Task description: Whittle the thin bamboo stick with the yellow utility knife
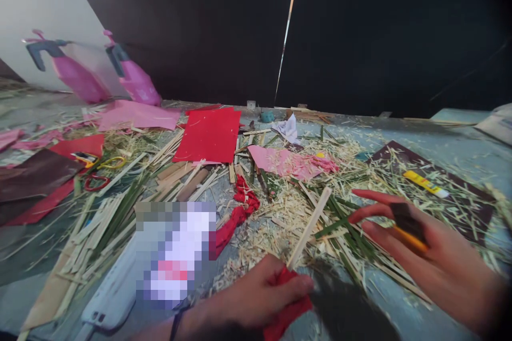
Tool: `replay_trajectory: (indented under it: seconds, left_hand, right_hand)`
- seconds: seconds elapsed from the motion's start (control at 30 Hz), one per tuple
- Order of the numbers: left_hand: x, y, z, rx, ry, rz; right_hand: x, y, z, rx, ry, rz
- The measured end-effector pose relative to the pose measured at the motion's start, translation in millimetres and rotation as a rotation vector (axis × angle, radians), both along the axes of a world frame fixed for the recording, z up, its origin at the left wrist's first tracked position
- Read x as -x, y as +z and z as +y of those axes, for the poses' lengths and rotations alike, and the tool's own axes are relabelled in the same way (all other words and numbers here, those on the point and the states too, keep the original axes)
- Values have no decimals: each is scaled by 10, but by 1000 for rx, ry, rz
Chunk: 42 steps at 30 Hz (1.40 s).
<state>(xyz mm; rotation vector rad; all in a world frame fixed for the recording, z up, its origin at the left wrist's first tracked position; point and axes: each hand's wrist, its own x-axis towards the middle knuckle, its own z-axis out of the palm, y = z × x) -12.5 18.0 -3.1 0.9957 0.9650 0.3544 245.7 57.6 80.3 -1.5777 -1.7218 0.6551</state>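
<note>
Wooden strip (310, 229), tilted over shavings (244, 253), clamped with red paper (295, 306) in left hand (266, 290); right hand (404, 248) near, fingers spread, hold on yellow object (411, 240) unclear. Loosened left pinch could let strip slip.

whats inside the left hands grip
A pale flat strip and some red material show in the left hand. The strip's lower end is covered, so how it meets the red material cannot be seen.

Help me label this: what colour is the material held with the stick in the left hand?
The material is red, clearest in the head view.
</note>
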Motion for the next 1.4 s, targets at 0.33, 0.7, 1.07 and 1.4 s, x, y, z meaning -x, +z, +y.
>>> replay_trajectory:
  seconds: [0.33, 0.7, 1.07, 1.4]
  left_hand:
    - [34, 10, 14, -99, -77, 42]
    - [43, -103, 37, 92, 5, -15]
    - [70, -128, 94, -7, -69, -84]
    - [17, -70, 145, -170, 25, 75]
  right_hand:
    - [222, -8, 229, 28, 69, -98]
    - [577, -173, 41, 225, 244, 39]
    - [684, -373, -38, 18, 334, -247]
    - [691, -619, -24, -106, 383, -377]
